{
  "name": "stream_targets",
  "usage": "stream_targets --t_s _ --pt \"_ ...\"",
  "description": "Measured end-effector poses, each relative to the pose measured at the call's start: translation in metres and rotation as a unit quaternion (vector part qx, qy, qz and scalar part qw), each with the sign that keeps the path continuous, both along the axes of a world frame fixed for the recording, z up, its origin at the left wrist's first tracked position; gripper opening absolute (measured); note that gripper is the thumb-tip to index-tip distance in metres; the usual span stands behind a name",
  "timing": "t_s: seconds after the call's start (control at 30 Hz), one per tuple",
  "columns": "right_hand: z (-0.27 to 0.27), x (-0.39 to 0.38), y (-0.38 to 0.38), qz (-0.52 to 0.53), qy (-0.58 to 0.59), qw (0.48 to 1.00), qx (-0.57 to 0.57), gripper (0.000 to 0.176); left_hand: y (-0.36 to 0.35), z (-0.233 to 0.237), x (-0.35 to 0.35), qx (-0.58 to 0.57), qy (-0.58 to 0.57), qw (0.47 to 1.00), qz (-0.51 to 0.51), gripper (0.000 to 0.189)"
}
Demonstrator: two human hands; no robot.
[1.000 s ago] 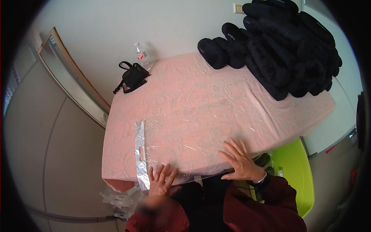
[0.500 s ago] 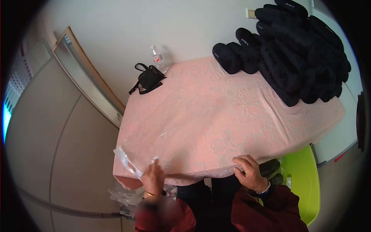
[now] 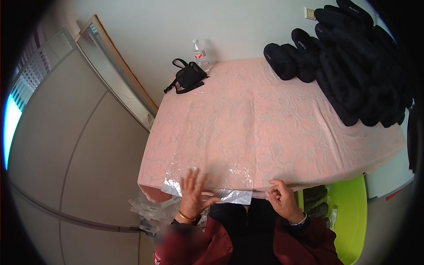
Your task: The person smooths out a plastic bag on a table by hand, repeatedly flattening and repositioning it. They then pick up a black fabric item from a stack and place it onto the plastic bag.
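Observation:
A clear plastic bag [image 3: 221,165] lies flat on the pink patterned tablecloth [image 3: 287,132]. Its whitish, shiny strip [image 3: 236,197] runs along the table's front edge. My left hand [image 3: 192,194] rests on the near end of the bag, open, with fingers spread. Just right of the bag, by the table edge, is my right hand [image 3: 285,202]. Its fingers are loosely bent and apart, with nothing visible in them.
A large pile of black padded items [image 3: 353,66] fills the table's back right. A black pouch [image 3: 190,77] and a plastic bottle [image 3: 200,55] stand at the back left. A green bin [image 3: 353,216] with dark items is at lower right; loose plastic bags [image 3: 154,212] hang low left.
The plastic bag, bunched at the left before, now lies spread out along the front of the table. My left hand has opened and moved right onto it. The view has shifted slightly left.

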State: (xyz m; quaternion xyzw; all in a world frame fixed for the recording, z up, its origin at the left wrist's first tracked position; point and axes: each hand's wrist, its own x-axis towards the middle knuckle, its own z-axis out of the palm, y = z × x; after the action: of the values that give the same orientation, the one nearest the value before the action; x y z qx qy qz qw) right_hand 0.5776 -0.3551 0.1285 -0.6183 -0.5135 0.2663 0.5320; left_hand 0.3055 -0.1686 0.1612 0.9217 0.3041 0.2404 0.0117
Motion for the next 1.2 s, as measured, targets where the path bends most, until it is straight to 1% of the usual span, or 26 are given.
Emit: stream_targets --t_s 0.07,0.13,0.17,0.2,0.27,0.3,0.33,0.4,0.43,0.47,0.57,0.6,0.67,0.7,0.73,0.83,0.87,0.93,0.97,1.07,1.1,1.13,1.2 --pt "-0.003 -0.004 0.0 0.005 0.01 1.0 -0.011 0.038 0.022 -0.01 -0.035 0.042 -0.065 0.987 0.142 0.08" --pt "-0.003 -0.011 0.006 0.023 0.054 0.998 -0.001 0.039 0.047 -0.023 -0.065 0.094 -0.11 0.955 0.258 0.06" --pt "-0.003 -0.015 0.01 0.033 0.074 0.997 0.005 0.039 0.05 -0.03 -0.07 0.093 -0.109 0.955 0.261 0.06" --pt "-0.003 -0.018 0.014 0.036 0.073 0.997 0.005 0.039 0.053 -0.033 -0.073 -0.003 -0.148 0.955 0.258 0.052" --pt "-0.004 -0.023 0.024 0.032 0.04 0.998 0.033 0.035 0.059 -0.033 -0.074 -0.192 -0.223 0.925 0.239 0.038" --pt "-0.004 -0.025 0.026 0.029 0.024 0.998 0.045 0.033 0.054 -0.032 -0.069 -0.192 -0.223 0.925 0.239 0.038" --pt "-0.004 -0.023 0.026 0.028 0.022 0.998 0.045 0.033 0.044 -0.035 -0.057 -0.24 -0.274 0.913 0.186 0.034" --pt "-0.004 -0.012 0.024 -0.016 0.072 0.996 0.044 0.026 0.027 -0.039 -0.036 -0.333 -0.371 0.864 0.076 0.027" --pt "-0.005 -0.006 0.018 -0.042 0.098 0.993 0.04 0.023 0.025 -0.041 -0.034 -0.341 -0.371 0.861 0.074 0.027" --pt "-0.005 0.0 0.012 -0.048 0.095 0.994 0.032 0.023 0.023 -0.044 -0.032 -0.344 -0.386 0.853 0.074 0.025" --pt "-0.003 0.019 -0.012 -0.05 0.066 0.996 -0.041 0.019 0.017 -0.053 -0.028 -0.364 -0.413 0.832 0.074 0.023" --pt "-0.004 0.025 -0.022 -0.054 0.064 0.995 -0.048 0.019 0.016 -0.054 -0.028 -0.355 -0.404 0.84 0.077 0.022" --pt "-0.005 0.033 -0.039 -0.036 -0.063 0.995 -0.061 0.02 0.014 -0.051 -0.03 -0.329 -0.384 0.859 0.087 0.019" --pt "-0.002 0.033 -0.041 -0.025 -0.124 0.99 -0.064 0.021 0.015 -0.048 -0.029 -0.33 -0.382 0.859 0.089 0.019" --pt "0.003 0.033 -0.042 -0.023 -0.121 0.99 -0.066 0.021 0.015 -0.045 -0.03 -0.331 -0.371 0.864 0.081 0.018" --pt "0.026 0.043 -0.036 -0.087 -0.21 0.974 -0.014 0.03 0.021 -0.036 -0.023 -0.333 -0.345 0.875 0.064 0.017" --pt "0.035 0.043 -0.026 -0.088 -0.208 0.974 -0.015 0.03 0.024 -0.033 -0.014 -0.333 -0.351 0.873 0.059 0.017" --pt "0.051 0.036 0.0 -0.058 -0.337 0.937 0.064 0.049 0.027 -0.029 0.0 -0.331 -0.365 0.869 0.049 0.016" --pt "0.051 0.035 0.005 -0.058 -0.337 0.938 0.064 0.049 0.027 -0.028 0.002 -0.331 -0.365 0.869 0.048 0.016" --pt "0.04 0.035 0.02 0.019 -0.374 0.927 0.022 0.068 0.027 -0.018 0.007 -0.24 -0.242 0.933 0.114 0.021" --pt "0.038 0.036 0.023 0.02 -0.37 0.928 0.022 0.068 0.027 -0.013 0.01 -0.241 -0.238 0.934 0.115 0.021" --pt "0.035 0.037 0.025 0.02 -0.382 0.924 0.019 0.071 0.025 -0.007 0.016 -0.159 -0.216 0.958 0.105 0.024" --pt "0.031 0.037 0.031 0.024 -0.406 0.913 0.015 0.076 0.021 0.005 0.034 0.009 -0.166 0.983 0.081 0.032"
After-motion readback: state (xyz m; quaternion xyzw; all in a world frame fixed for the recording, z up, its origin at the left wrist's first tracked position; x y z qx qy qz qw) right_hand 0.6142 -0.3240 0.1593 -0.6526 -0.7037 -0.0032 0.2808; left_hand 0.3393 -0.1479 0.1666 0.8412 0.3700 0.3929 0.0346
